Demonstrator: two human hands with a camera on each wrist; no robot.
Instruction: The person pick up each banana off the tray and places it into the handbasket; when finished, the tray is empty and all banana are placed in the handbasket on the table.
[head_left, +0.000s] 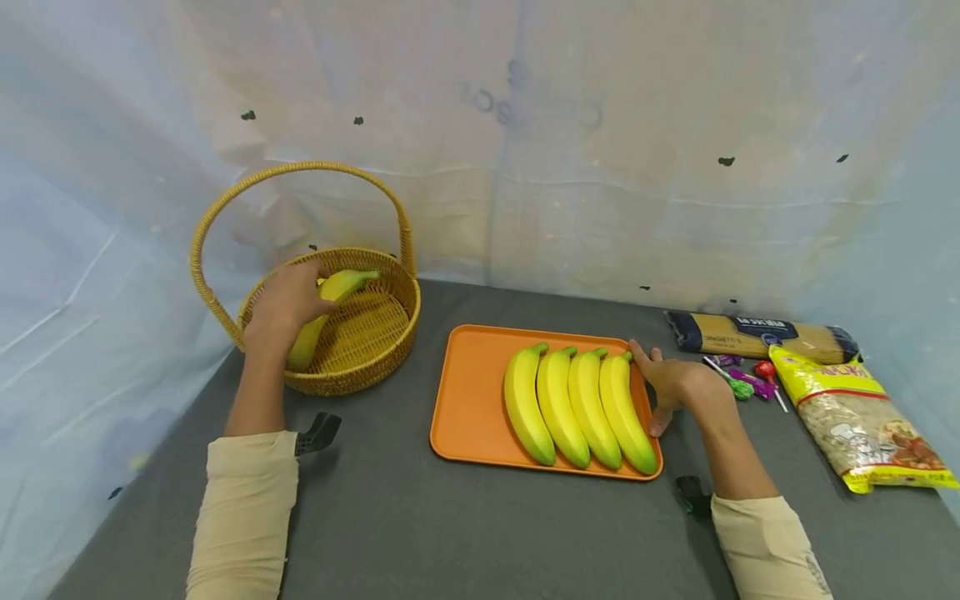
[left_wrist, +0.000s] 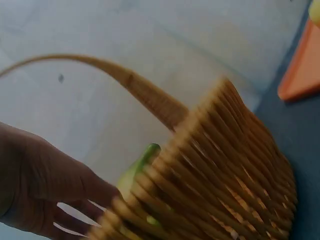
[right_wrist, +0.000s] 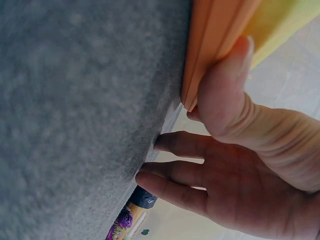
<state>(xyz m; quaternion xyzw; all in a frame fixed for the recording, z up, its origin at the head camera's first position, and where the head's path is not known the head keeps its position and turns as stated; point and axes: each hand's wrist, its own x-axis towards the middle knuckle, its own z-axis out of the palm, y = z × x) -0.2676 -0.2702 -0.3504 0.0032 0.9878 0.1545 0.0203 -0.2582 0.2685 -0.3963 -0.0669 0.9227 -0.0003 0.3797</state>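
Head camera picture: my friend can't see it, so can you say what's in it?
A person's left hand grips a banana inside a wicker basket, while the right hand rests at the edge of an orange tray holding four bananas. Spaghetti, lollipops and a yellow food bag lie at the right.

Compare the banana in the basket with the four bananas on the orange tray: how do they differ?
The banana in the basket is alone and gripped by the left hand; the tray bananas lie untouched on their own surfaces, side by side on the orange tray, whose edge the right hand touches. The basket banana leans diagonally; the tray ones lie flat. All are yellow with green tips.
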